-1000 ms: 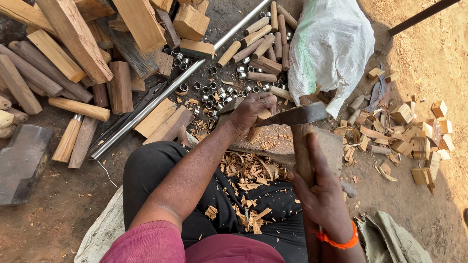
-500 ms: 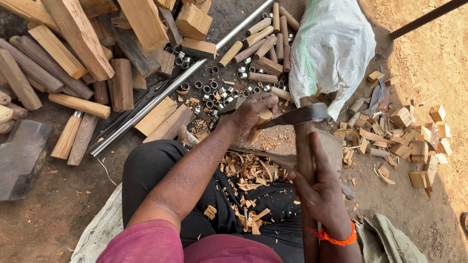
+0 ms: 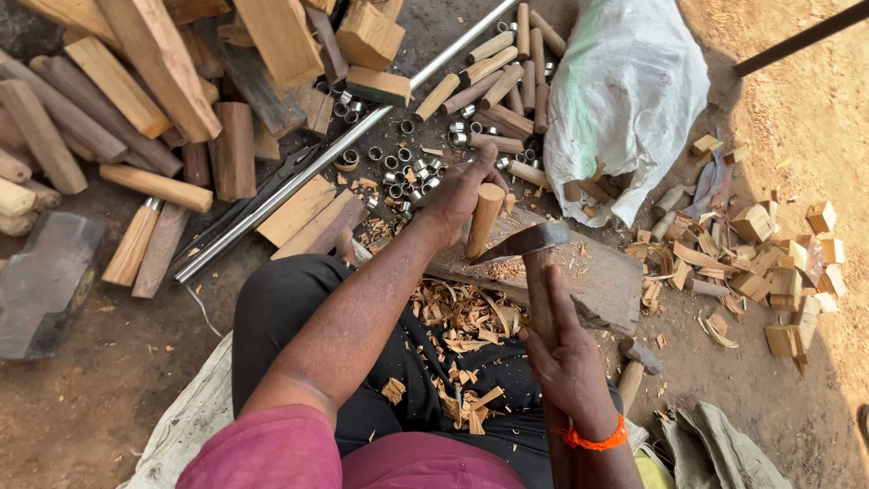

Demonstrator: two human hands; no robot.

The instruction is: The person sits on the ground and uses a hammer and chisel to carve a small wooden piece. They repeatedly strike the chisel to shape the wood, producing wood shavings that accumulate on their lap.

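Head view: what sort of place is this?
Likely an open-air woodworking spot on bare ground: cut wood pieces piled about, shavings in the lap, metal rings scattered, and an adze at a wooden peg.

Pale raw wooden peg (image 3: 484,219) — dull metal adze head (image 3: 525,241) — rough wooden block (image 3: 593,276).

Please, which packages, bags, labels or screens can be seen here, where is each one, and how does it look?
White woven sack: upper right on the ground, bulging, faint green tint on its left side.
Olive cloth bag: bottom right corner, flat and crumpled.
No labels, signs or screens are visible.
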